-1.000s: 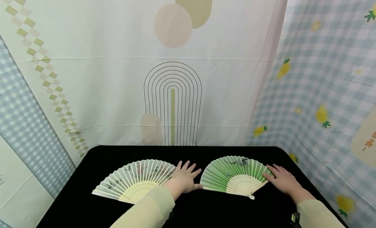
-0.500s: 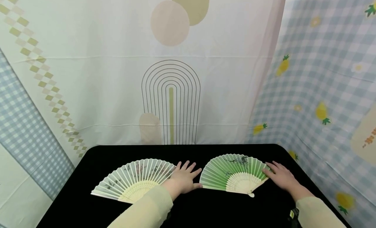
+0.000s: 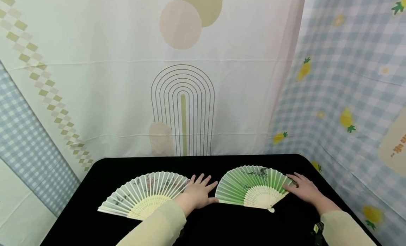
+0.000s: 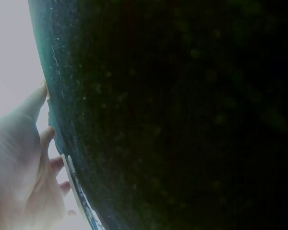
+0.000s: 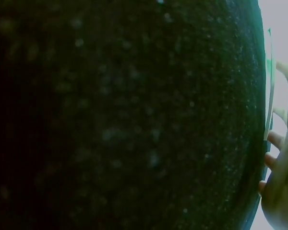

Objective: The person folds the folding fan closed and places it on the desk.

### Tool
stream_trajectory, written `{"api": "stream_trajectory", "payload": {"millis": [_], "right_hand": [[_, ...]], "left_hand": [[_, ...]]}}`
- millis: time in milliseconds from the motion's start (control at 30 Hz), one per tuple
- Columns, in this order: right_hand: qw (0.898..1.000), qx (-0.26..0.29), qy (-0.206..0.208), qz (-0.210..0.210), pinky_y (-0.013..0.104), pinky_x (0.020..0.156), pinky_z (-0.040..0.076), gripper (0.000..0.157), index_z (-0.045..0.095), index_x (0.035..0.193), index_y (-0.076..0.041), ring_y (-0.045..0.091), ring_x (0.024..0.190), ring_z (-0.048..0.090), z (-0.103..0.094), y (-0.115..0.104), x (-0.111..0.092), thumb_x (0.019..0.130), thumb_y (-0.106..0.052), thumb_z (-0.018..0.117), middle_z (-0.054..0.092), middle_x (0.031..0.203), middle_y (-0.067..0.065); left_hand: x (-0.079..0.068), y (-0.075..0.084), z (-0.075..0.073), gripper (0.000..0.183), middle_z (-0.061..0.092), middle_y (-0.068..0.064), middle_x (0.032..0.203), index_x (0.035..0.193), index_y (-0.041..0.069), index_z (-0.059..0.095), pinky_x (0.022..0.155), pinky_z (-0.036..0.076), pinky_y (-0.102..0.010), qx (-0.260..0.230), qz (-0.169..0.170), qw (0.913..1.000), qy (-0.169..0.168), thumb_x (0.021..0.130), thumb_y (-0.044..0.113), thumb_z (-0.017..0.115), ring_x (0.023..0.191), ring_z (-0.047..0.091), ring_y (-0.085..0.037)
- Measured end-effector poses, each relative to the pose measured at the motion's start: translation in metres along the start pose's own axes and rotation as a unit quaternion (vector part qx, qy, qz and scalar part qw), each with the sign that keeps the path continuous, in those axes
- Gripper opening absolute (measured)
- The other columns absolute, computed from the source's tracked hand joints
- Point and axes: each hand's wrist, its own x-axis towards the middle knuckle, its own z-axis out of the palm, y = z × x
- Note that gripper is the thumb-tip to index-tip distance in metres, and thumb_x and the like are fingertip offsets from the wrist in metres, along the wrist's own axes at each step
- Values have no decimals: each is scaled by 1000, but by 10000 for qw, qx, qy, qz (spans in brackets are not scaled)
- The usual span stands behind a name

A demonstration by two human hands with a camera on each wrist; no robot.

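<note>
On the black tabletop [image 3: 241, 230], we rest our left hand [image 3: 197, 194], fingers spread apart, between an opened white floral folding fan [image 3: 149, 189] and an opened green folding fan [image 3: 252, 185], thumb at the latter's left corner. Our right hand [image 3: 303, 190], fingers loosely straight, touches the green folding fan's right edge. Patterned white cloth [image 3: 120, 98] hangs behind.
</note>
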Motion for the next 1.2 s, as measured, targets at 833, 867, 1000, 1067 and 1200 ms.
{"api": "stream_trajectory", "payload": {"millis": [833, 867, 1000, 1067, 1200], "right_hand": [[9964, 249, -736, 329, 76, 93, 33, 87, 33, 149, 9, 66, 131, 19, -19, 3, -12, 95, -55, 58, 13, 150, 45], [9964, 257, -744, 317, 76, 93, 33, 87, 33, 149, 9, 66, 131, 19, -20, 4, -12, 95, -54, 58, 13, 150, 45], [9971, 251, -669, 249, 76, 93, 33, 85, 35, 147, 9, 66, 131, 20, -19, 7, -13, 95, -52, 60, 14, 149, 45], [9975, 266, -618, 226, 77, 93, 33, 83, 37, 146, 9, 66, 131, 20, -19, 8, -13, 95, -52, 61, 14, 149, 45], [9978, 322, -529, 219, 80, 93, 28, 82, 40, 145, 8, 67, 130, 19, -17, 8, -13, 93, -51, 63, 14, 149, 45]], "left_hand": [[-1, -2, 0, 74, 23, 2, 163, 157, 36, 28, 121, 15, -52, -143, -21, 9999, -73, 93, 71, 40, 151, 16, -26], [-1, -2, 0, 74, 24, 2, 163, 157, 36, 29, 121, 15, -52, -155, -25, 9999, -69, 93, 71, 41, 151, 16, -27], [-1, -1, 0, 74, 23, 2, 163, 157, 35, 29, 121, 14, -52, -145, -35, 9999, -53, 93, 72, 40, 151, 16, -26], [-1, -1, 0, 75, 24, 2, 163, 156, 35, 29, 121, 15, -52, -123, -24, 9999, -26, 93, 72, 40, 150, 16, -27], [-1, -2, 0, 75, 25, 2, 163, 156, 35, 30, 121, 16, -52, -89, -12, 10000, -10, 92, 73, 40, 150, 17, -27]]}}
